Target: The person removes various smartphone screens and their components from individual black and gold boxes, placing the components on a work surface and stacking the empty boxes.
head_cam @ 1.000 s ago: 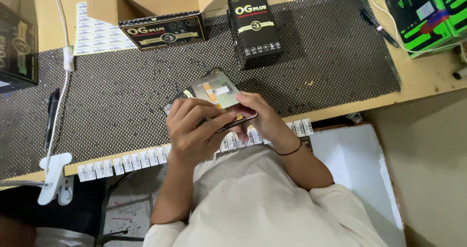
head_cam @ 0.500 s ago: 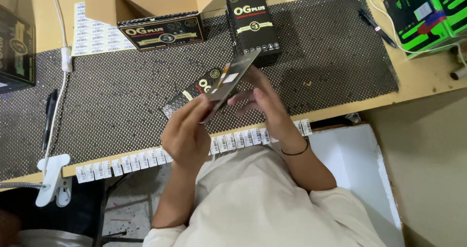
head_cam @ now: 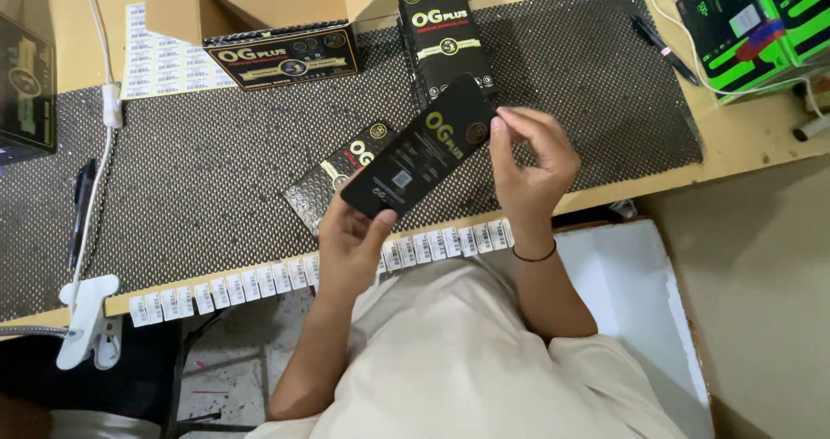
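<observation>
Black flat package (head_cam: pixel 421 149) now lifted higher and untilted, both hands (head_cam: pixel 350 249) (head_cam: pixel 529 167) clamped on its ends

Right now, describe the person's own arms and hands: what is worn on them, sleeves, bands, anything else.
Both arms are bare from the short sleeves of a light, off-white shirt down. The right hand has a thin dark band around its wrist. The left hand and its wrist carry nothing that shows. No gloves or watch; rings cannot be made out.
</observation>
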